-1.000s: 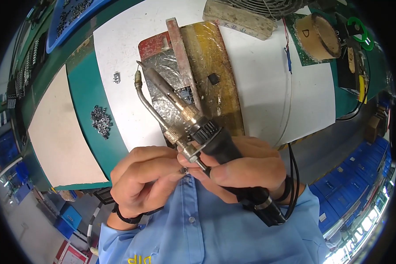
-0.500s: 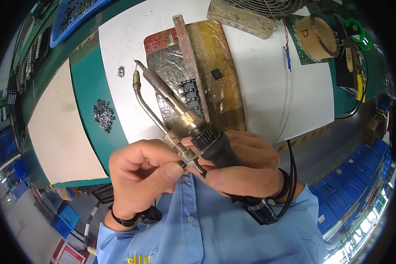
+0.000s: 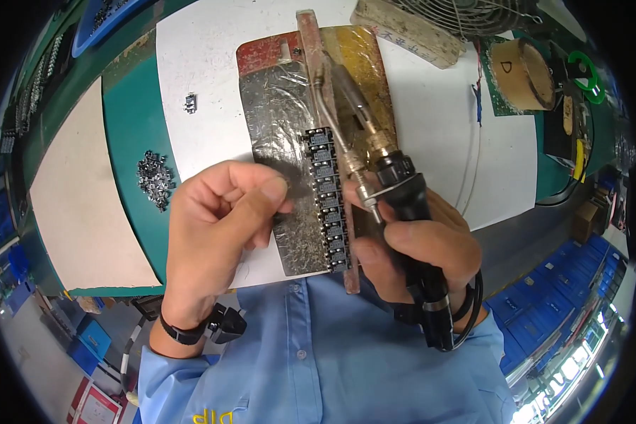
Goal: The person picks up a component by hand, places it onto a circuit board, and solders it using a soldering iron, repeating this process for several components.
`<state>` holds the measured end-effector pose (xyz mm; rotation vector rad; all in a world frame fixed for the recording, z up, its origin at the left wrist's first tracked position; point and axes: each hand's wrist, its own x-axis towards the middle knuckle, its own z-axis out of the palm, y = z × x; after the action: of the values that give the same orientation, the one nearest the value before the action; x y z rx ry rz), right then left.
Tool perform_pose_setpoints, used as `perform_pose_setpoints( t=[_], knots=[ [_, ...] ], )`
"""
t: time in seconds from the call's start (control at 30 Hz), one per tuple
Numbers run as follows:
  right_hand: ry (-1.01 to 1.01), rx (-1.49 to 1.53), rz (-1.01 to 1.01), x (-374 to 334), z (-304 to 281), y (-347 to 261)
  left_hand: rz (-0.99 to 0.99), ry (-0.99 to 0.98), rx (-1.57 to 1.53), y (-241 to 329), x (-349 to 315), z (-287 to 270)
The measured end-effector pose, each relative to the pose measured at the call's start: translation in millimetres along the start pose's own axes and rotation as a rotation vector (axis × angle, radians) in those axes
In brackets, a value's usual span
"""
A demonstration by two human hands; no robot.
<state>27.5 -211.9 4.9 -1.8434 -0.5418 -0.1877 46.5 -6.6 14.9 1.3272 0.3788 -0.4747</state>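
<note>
My right hand (image 3: 438, 244) grips the black handle of a soldering iron (image 3: 411, 196), whose metal barrel points up and away over the board. Beside the barrel runs a thin bent solder feed tube (image 3: 338, 131), clamped to the iron. My left hand (image 3: 222, 222) hovers left of the iron, thumb and forefinger pinched together; anything between them is too small or hidden to tell. Between the hands lies a row of small black components with metal pins (image 3: 330, 201), lined up along a narrow worn bar (image 3: 309, 35) on a red, black and yellow board (image 3: 272, 92).
A loose component (image 3: 190, 103) lies on the white sheet (image 3: 205, 42) left of the board. Further left is a heap of small metal parts (image 3: 155, 180) on the green mat. A fan grille (image 3: 484, 14), a pale block (image 3: 410, 35) and a round tan container (image 3: 519, 74) stand at the back right.
The soldering iron has moved right in my right hand, uncovering the component row. My left hand has come away from the feed tube's lower end and shifted slightly left and up.
</note>
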Motion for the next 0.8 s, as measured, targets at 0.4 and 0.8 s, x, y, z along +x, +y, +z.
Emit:
perform_pose_setpoints(
  t=[0.4, 0.8],
  knots=[
    [0.056, -0.044, -0.092, 10, -2, 14, -0.157, -0.142, 0.006, 13, 21, 2],
    [0.027, -0.078, -0.030, 9, -12, 0, -0.140, -0.173, -0.015, 12, 23, 2]
  ],
)
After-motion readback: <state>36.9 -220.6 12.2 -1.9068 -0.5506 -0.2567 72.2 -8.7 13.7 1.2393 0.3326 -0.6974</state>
